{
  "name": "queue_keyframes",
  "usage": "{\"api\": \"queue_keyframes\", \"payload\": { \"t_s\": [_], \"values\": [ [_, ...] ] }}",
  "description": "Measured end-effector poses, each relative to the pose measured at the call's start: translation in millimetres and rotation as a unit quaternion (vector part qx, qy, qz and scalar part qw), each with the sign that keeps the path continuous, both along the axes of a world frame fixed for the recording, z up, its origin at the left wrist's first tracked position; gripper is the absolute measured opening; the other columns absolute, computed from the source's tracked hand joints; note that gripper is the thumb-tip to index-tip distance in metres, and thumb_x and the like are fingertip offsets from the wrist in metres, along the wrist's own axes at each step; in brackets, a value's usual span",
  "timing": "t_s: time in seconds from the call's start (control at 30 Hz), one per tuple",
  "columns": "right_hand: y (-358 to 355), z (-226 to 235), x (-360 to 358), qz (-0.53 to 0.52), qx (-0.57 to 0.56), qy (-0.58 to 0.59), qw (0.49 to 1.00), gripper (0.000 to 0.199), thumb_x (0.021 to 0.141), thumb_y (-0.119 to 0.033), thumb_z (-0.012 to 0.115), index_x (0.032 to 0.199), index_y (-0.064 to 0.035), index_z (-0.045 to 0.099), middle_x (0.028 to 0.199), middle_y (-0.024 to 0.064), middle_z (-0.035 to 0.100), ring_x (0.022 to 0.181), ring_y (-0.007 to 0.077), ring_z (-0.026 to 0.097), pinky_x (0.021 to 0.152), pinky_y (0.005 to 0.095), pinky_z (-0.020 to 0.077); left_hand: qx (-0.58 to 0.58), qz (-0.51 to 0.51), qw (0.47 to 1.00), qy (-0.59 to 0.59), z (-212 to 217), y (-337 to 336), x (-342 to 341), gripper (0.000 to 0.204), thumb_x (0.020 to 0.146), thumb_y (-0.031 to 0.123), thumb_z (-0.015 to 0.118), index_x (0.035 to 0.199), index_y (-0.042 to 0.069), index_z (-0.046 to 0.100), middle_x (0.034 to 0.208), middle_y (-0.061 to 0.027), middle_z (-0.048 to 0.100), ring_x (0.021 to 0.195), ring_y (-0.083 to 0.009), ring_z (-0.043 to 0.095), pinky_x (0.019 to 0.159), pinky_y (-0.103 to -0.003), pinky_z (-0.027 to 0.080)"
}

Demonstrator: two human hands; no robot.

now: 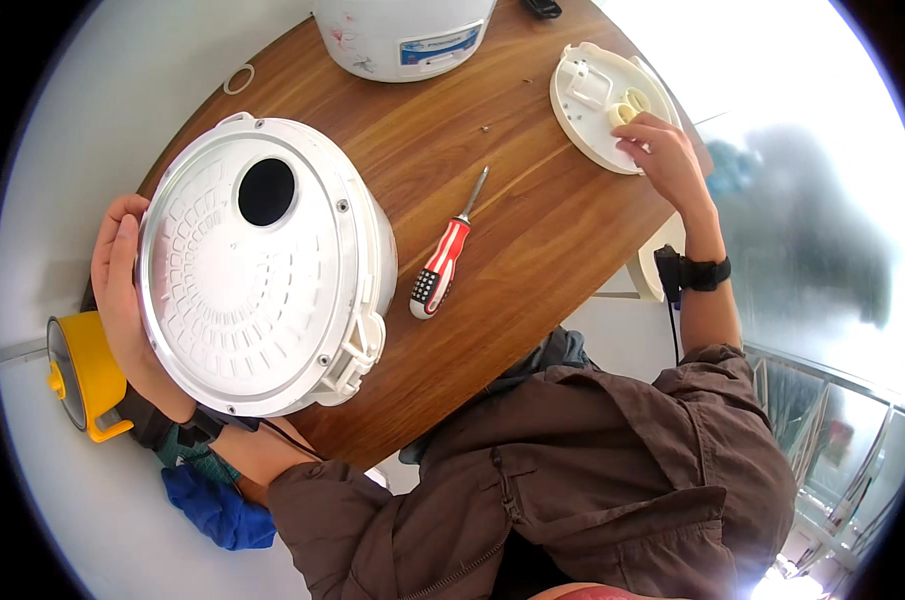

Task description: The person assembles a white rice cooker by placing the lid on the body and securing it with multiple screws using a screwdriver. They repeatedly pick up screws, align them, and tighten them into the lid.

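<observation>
Two hands (two wristbands); one screwdriver; one yellow pot.

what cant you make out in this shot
All in the head view:
- White container: top cut off by the upper edge.
- Black object: partly cut off by the same edge.
- Inside of the white appliance: hidden by its metal face.
- Tiny bits on the white disc: too small to identify.
- Right hand: anything pinched is too small to tell.
</observation>
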State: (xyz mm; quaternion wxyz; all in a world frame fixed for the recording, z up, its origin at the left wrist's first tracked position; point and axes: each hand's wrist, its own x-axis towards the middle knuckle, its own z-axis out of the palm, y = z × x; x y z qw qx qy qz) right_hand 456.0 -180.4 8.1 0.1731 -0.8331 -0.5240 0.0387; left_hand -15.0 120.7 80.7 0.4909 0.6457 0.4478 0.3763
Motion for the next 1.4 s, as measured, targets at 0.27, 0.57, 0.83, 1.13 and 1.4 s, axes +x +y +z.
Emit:
{"api": "queue_keyframes", "payload": {
  "t_s": [0.27,0.57,0.83,1.13,1.4],
  "values": [
    [20,-4,4,0.135,-0.042,0.018,0.99,0.01,0.087,-0.007,0.073,0.096,-0.0041,0.076,0.091,0.0095,0.068,0.091,0.0306,0.066,0.082,0.04,0.0517,0.009,-0.041,0.999,0.004,-1,7,-7,0.041,0.101,0.04,0.057,0.115,0.003,0.067,0.1,-0.005,0.072,0.091,-0.0114,0.07,0.074,-0.021,0.053],
    [32,-5,12,0.085,-0.031,0.026,0.996,0.013,0.088,-0.009,0.072,0.099,-0.0027,0.075,0.096,0.0125,0.069,0.09,0.0332,0.066,0.085,0.04,0.0519,0.001,-0.033,0.999,-0.021,4,-1,-2,0.038,0.102,0.035,0.058,0.116,0.001,0.067,0.103,-0.0071,0.071,0.091,-0.012,0.069,0.076,-0.021,0.052],
    [45,-35,18,0.086,0.002,-0.013,0.996,0.011,0.092,-0.013,0.069,0.096,-0.0032,0.072,0.098,0.0142,0.067,0.094,0.036,0.067,0.083,0.0421,0.0528,0.067,-0.098,0.993,-0.005,1,13,-11,0.032,0.101,0.029,0.064,0.114,0.0,0.07,0.103,-0.0065,0.07,0.09,-0.0146,0.065,0.079,-0.025,0.051],
    [54,-21,5,0.076,0.007,-0.063,0.995,0.011,0.091,-0.008,0.07,0.1,-0.0022,0.071,0.098,0.0141,0.07,0.089,0.0359,0.068,0.081,0.0407,0.0538,-0.013,-0.114,0.989,-0.098,-10,17,-20,0.03,0.103,0.028,0.062,0.118,0.003,0.071,0.099,-0.0047,0.073,0.084,-0.0099,0.068,0.071,-0.019,0.052],
    [59,21,-74,-0.005,0.325,0.361,0.874,0.009,0.097,-0.006,0.069,0.106,-0.0035,0.07,0.102,0.0079,0.072,0.084,0.0152,0.069,0.075,0.0291,0.0553,0.314,0.111,0.943,0.024,48,-43,-21,0.017,0.096,0.009,0.071,0.11,0.0,0.072,0.096,-0.002,0.067,0.087,-0.0089,0.059,0.082,-0.022,0.047]
  ]
}}
